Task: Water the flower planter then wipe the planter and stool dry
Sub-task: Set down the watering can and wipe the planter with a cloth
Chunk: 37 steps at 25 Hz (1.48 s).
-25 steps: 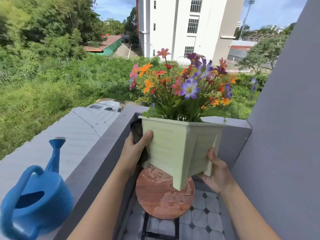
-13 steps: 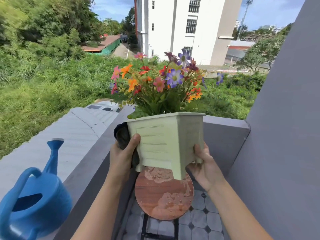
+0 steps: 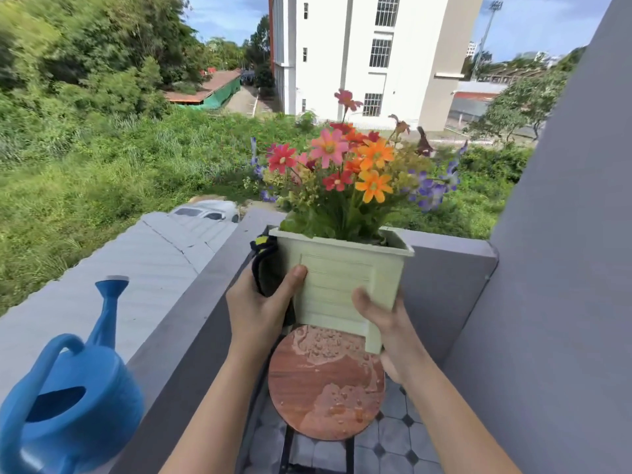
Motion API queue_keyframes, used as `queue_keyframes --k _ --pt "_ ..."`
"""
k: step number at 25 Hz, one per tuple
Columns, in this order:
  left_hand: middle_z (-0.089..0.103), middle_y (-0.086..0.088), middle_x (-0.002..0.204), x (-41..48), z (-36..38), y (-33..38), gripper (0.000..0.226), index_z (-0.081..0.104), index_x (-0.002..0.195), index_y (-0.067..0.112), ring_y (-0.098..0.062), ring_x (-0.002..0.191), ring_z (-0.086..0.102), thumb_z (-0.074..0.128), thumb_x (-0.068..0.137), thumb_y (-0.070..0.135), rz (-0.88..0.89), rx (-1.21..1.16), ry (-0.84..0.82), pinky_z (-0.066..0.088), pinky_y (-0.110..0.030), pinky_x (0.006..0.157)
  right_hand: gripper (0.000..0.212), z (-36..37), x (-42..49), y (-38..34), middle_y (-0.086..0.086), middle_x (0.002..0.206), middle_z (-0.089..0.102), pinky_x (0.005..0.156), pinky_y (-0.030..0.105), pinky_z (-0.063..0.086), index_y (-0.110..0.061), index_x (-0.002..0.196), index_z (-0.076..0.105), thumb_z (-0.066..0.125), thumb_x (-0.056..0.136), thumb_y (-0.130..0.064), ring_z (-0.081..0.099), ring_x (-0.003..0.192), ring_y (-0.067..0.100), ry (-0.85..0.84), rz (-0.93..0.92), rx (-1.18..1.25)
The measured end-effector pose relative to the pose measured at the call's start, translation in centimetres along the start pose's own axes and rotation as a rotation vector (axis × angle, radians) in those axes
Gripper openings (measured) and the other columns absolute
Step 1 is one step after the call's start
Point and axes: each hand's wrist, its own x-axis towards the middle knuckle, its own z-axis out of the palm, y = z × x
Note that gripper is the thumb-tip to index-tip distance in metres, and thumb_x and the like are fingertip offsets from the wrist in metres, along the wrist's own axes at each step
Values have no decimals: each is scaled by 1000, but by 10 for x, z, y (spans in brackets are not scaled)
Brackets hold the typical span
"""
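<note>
A pale green square planter [image 3: 337, 278] full of colourful flowers [image 3: 352, 165] is held up in the air above a round reddish stool [image 3: 325, 381]. The stool's top is wet, with puddles and drops. My left hand [image 3: 260, 306] presses a dark cloth [image 3: 265, 268] against the planter's left side, thumb on its front. My right hand [image 3: 386, 323] grips the planter's lower right corner by one foot. The planter is turned with a corner toward me and tilts slightly.
A blue watering can [image 3: 68, 398] stands on the grey balcony ledge [image 3: 191, 323] at lower left. A grey wall [image 3: 547, 268] rises close on the right. Patterned floor tiles [image 3: 393, 443] lie under the stool. Beyond the ledge is a drop to a roof and greenery.
Both hands have rotated the planter in the air, bringing different flowers to the front. My right hand has shifted from the far side to the near lower corner.
</note>
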Motion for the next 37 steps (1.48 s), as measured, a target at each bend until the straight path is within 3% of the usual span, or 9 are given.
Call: queue_keyframes --k 4,12,18,21,23,27,30,33,37 --pt "57 19 89 -15 9 1 41 58 105 22 -7 88 57 47 84 55 158 151 -47 38 -10 73 109 -3 -3 2 -2 125 65 98 33 50 -20 133 48 82 42 -67 62 112 8 126 -40 11" --pt "49 9 138 -67 10 -21 32 42 127 43 -9 115 50 35 96 47 433 380 -196 40 -18 94 83 -34 -7 10 -2 114 71 100 45 49 -27 112 63 81 43 -69 63 111 16 224 -25 92" --pt "57 22 96 -46 22 13 20 56 98 30 -14 92 52 38 95 37 331 192 -130 39 -11 84 87 -49 -22 18 1 107 74 75 30 58 -19 112 61 84 42 -65 68 102 17 38 44 195" --pt "60 -5 127 -23 28 9 39 58 124 10 -19 120 51 36 98 30 150 197 -130 38 -29 98 99 -52 -24 18 3 108 73 75 33 59 -14 119 54 85 39 -64 68 102 18 20 80 273" --pt "45 10 141 -16 28 1 42 47 137 21 -6 131 38 34 99 34 4 181 -102 31 -25 105 88 -57 -22 15 6 104 70 83 41 58 -15 105 54 87 38 -62 68 101 18 -11 84 249" --pt "52 34 94 -31 24 7 18 47 87 40 7 89 46 32 96 37 292 135 -156 35 -15 80 98 -60 -18 9 0 105 73 79 32 58 -14 113 54 85 36 -65 67 102 15 -25 79 151" --pt "48 42 100 -30 23 6 30 57 94 36 8 88 44 29 98 46 417 171 -142 32 -5 83 108 -54 -19 9 -2 105 74 75 29 58 -13 120 52 85 33 -66 68 101 14 -34 70 156" --pt "34 35 125 -8 23 8 38 47 130 34 16 116 34 35 95 44 241 188 -89 19 3 96 103 -52 -20 6 -4 102 75 70 27 58 -18 117 54 84 32 -67 69 97 12 -36 83 195" --pt "47 19 133 25 18 -7 44 53 131 32 -4 126 41 38 94 50 -126 53 -123 31 -25 106 107 -53 -19 6 -3 105 74 73 29 59 -18 121 52 84 33 -68 68 100 13 4 110 194"
